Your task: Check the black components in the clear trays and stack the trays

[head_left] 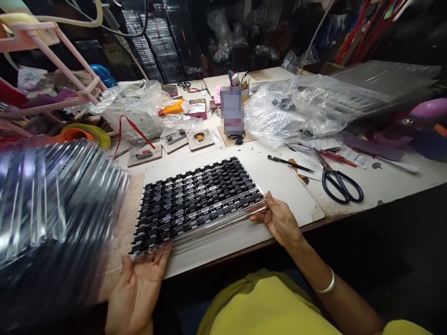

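A clear plastic tray [223,218] full of small black parts in rows lies tilted over the white board at the table's front. My left hand [139,284] is palm up at its near left corner, thumb at the edge and fingers under it. At the right corner, my right hand [279,216] pinches the rim between thumb and fingers. The black parts [195,200] have rows of light pins.
Stacked clear trays [59,204] rise at the left. Dark-handled scissors [340,184] and a black pen [289,163] lie at the right. Behind are small fixtures [200,138], plastic bags [286,107], a phone-like blurred object [232,111] and a pink rack [56,51].
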`<state>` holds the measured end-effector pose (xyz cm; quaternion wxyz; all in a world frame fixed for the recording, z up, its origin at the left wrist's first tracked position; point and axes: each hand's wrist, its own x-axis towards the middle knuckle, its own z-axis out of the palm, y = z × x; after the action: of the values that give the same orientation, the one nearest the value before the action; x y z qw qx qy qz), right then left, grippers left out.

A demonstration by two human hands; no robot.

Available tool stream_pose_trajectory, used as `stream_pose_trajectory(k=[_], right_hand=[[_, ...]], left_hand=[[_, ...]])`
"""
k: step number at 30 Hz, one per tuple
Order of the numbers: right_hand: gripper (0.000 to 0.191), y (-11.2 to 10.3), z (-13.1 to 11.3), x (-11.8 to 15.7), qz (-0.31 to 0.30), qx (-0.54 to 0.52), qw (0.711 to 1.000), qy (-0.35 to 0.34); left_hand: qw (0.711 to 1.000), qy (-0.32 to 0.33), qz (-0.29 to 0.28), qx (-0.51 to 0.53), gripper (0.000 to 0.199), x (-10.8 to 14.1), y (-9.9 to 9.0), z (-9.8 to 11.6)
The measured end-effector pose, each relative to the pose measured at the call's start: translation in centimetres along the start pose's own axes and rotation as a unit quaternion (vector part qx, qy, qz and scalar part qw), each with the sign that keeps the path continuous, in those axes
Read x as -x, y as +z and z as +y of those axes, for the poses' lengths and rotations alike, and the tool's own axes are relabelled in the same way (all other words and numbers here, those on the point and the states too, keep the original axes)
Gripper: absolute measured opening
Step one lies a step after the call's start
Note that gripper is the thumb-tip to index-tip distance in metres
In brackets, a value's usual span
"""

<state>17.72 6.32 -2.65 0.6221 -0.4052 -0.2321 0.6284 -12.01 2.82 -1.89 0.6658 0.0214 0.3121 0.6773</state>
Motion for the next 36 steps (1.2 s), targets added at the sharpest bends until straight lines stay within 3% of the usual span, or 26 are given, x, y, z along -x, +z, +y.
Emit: stream_pose_trajectory(k=[6, 15, 25, 30, 33, 36], right_hand=[[0.038, 0.1, -0.1, 0.1, -0.017, 0.021, 0.999, -0.017], [0.043, 0.8, -1.2, 0.0, -0.005, 0.090, 0.995, -0.050], [0.045, 1.0, -1.7, -0.4, -0.011, 0.120, 0.991, -0.049], [0.043, -0.2, -2.0, 0.1, 0.002, 0.153, 0.988, 0.007], [0.042, -1.3, -2.2, 1.4, -0.038, 0.201, 0.975, 0.087], [0.043, -1.9, -1.2, 3.6, -0.100, 0.252, 0.946, 0.178]], left_hand=[[0.999, 0.000, -0.048, 0.000, 0.048, 0.2, 0.7, 0.1], [0.999, 0.033, 0.002, -0.036, 0.046, 0.6, 2.1, -0.3], [0.997, 0.038, -0.064, -0.034, 0.042, 0.0, 0.1, -0.5], [0.998, 0.025, -0.009, -0.056, 0.037, -0.1, -0.2, 0.3], [0.995, 0.016, 0.065, -0.077, 0.036, 0.0, -0.2, 1.7], [0.987, 0.077, 0.108, -0.096, 0.034, 0.3, 0.0, 2.8]])
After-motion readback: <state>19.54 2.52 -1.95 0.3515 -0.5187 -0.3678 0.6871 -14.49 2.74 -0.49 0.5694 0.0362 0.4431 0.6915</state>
